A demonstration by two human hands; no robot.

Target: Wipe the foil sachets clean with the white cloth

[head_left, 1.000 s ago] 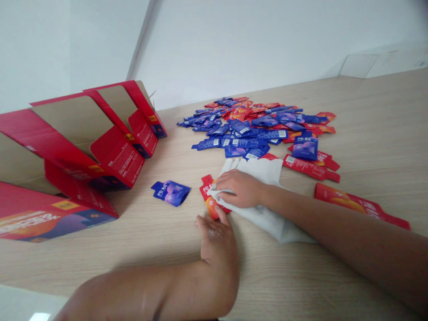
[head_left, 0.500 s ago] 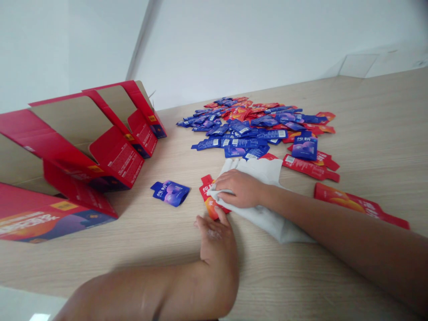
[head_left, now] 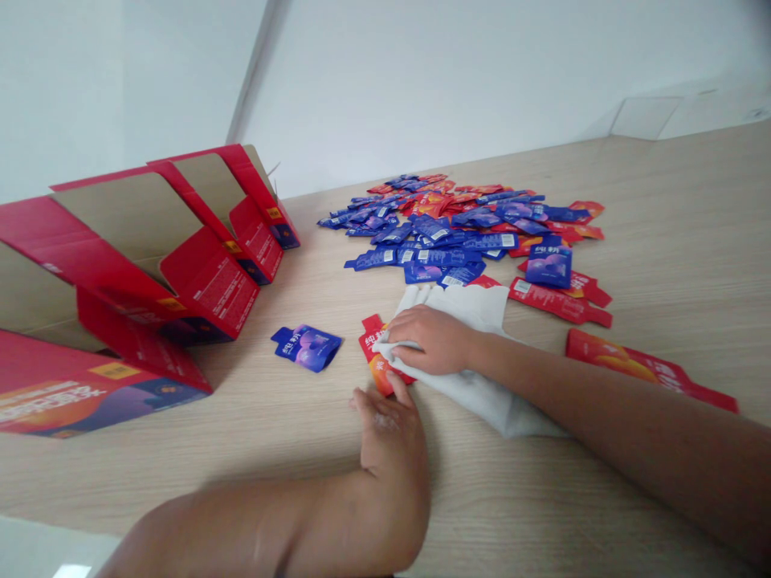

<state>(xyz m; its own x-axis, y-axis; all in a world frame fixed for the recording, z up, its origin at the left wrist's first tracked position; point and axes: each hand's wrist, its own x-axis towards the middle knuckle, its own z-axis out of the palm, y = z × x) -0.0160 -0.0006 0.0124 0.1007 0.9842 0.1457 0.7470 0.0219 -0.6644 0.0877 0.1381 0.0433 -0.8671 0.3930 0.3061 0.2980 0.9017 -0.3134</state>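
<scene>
A red pouch (head_left: 377,365) with an orange fruit picture lies flat on the table, partly covered by a white cloth (head_left: 482,309). My right hand (head_left: 427,339) is closed on the cloth and presses it over the pouch's right side. At the pouch's lower edge, my left hand (head_left: 389,413) rests with its fingers apart, a fingertip touching the pouch. To the left lies a single blue pouch (head_left: 308,347), apart from both hands. Another red pouch (head_left: 638,365) lies beyond my right forearm.
Open red cartons (head_left: 210,289) stand in a row along the left. A heap of blue and red pouches (head_left: 442,229) spreads across the back of the wooden table (head_left: 289,441), near the white wall. Several loose pouches, one blue (head_left: 549,263), lie at its right edge.
</scene>
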